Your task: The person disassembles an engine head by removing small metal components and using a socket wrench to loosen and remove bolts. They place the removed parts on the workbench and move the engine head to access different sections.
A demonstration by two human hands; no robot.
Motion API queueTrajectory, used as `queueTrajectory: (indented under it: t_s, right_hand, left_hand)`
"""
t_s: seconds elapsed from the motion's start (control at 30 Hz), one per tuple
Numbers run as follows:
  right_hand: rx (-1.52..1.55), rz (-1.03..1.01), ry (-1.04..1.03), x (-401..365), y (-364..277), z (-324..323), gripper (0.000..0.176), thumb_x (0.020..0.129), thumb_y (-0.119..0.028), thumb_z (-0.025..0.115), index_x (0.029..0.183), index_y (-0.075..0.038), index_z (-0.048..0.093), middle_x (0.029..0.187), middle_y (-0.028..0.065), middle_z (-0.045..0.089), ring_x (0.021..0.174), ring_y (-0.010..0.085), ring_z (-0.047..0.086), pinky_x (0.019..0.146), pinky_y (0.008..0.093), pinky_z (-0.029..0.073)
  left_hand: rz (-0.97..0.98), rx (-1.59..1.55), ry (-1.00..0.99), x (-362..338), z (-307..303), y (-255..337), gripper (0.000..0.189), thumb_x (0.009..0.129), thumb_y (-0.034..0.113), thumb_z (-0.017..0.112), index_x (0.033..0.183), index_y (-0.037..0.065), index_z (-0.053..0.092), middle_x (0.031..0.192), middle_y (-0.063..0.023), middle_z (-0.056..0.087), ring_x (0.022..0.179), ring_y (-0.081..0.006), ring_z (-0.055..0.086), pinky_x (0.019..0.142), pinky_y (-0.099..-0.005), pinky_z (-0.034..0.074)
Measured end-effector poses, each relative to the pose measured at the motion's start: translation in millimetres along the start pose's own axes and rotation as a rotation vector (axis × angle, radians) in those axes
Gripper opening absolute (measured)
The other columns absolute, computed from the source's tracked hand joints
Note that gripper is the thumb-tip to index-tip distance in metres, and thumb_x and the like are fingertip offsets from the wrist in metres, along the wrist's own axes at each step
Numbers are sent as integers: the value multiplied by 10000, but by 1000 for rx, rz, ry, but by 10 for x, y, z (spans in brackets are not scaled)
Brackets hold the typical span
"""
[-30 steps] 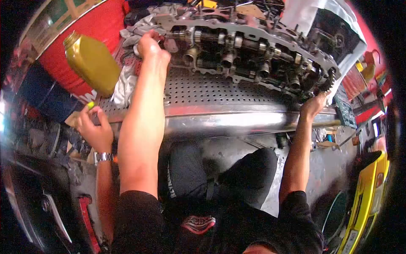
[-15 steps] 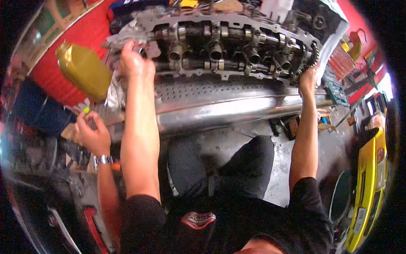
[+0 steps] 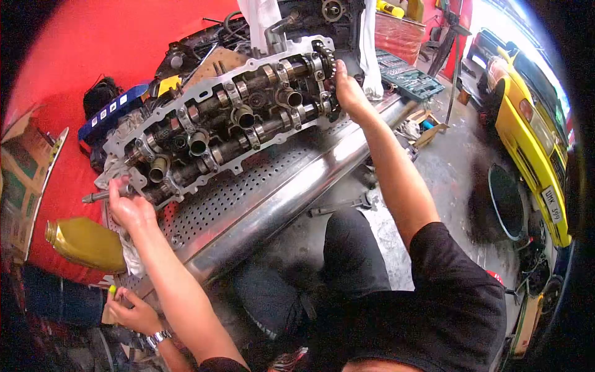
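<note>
1. Grey metal, stained oily brown, makes up the cylinder head, which lies ahead of the person, between the two hands and over the bench.
2. Its long axis slants from lower left to upper right, roughly along the bench's front edge; neither hand is clearly nearer, since each is at one end.
3. Left hand: at the lower-left end, fingers curled partway and apparently holding it, beside a short metal rod that juts outward (slight blur softens the fingers).
4. Right hand: at the upper-right end, thumb up beside the toothed gear, other fingers mostly hidden; it appears closed on that end.
5. Shiny, rounded cam lobes and stubby round tubes fill the face turned toward the person, inside a thin, wavy rim. Whether the underside rests on the bench or is raised, I cannot tell.
6. Smooth, bright metal rolls over at the bench's front; its top is pierced with small round holes.
7. Olive plastic forms the bottle near the left hand, a rumpled pale rag beside it.
8. Another person's hand, wearing a metal watch, has a small yellow-green thing at its fingertips.
</note>
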State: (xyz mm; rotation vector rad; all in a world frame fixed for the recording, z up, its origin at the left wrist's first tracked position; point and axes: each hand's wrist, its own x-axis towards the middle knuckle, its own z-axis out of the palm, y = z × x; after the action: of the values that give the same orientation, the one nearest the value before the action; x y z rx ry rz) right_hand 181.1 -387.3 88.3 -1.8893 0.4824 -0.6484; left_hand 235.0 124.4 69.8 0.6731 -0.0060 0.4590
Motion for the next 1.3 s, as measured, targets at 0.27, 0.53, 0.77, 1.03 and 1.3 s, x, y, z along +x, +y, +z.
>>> queueTrajectory:
  t_s: [0.27, 0.53, 0.77, 1.03, 1.3]
  right_hand:
    - [-138, -96, 64, -42, -143, 25, 977, 1004, -705, 144, 1074, 109, 680, 1076, 333, 670, 1153, 442, 613, 1013, 463, 433]
    - [-250, -49, 70, 145, -188, 37, 995, 972, -761, 169, 1035, 61, 726, 1079, 289, 693, 1144, 390, 632, 1003, 457, 441]
    - [-224, -119, -73, 272, -113, -147, 935, 967, -765, 273, 1209, 62, 635, 1109, 265, 688, 1033, 377, 659, 897, 469, 499]
    - [-436, -1083, -231, -522, -1788, 814, 657, 956, -602, 534, 1219, -15, 666, 1093, 186, 707, 981, 335, 680, 918, 407, 486]
    - [-639, -896, -704, -480, -2077, 1278, 975, 895, -839, 288, 1329, -29, 614, 1393, 256, 559, 1334, 381, 515, 1103, 432, 398]
  left_hand:
    - [143, 28, -55, 97, -60, -119, 176, 967, 176, 625, 888, 20, 601, 920, -101, 647, 900, -218, 615, 877, -384, 511]
    - [108, 60, -133, 60, 76, -81, 242, 1007, 237, 583, 932, 14, 636, 980, -123, 677, 911, -243, 647, 885, -414, 534]
    - [180, 96, -88, -14, 147, -58, 257, 988, 227, 595, 859, 17, 665, 890, -101, 668, 802, -195, 634, 733, -351, 542]
    - [180, 45, -160, -38, 96, -93, 295, 1048, 254, 518, 914, 10, 614, 932, -139, 666, 919, -242, 629, 906, -425, 509]
    - [48, 6, -208, -70, -10, 68, 289, 1075, 268, 464, 955, 21, 551, 957, -115, 615, 999, -275, 604, 1018, -459, 478]
